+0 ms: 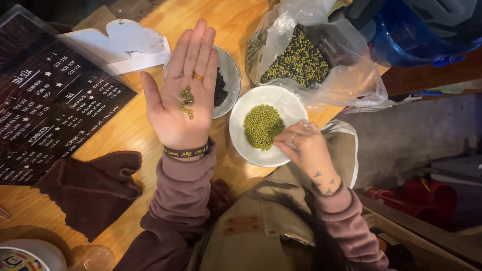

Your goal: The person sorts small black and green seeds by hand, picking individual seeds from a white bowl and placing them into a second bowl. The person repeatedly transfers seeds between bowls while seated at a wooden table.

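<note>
A few green beans (187, 102) lie on the flat, spread palm of the left hand (182, 95), held face-up over the wooden bench (150, 125) — fingers together, gripping nothing. The right hand (304, 146) rests on the rim of a white bowl (291, 108) of green beans, fingertips pinched together at the pile's edge. Beyond the left hand's fingers sits a bowl of dark beans (226, 83); beyond the right, a clear bag of mixed beans (301, 60).
</note>
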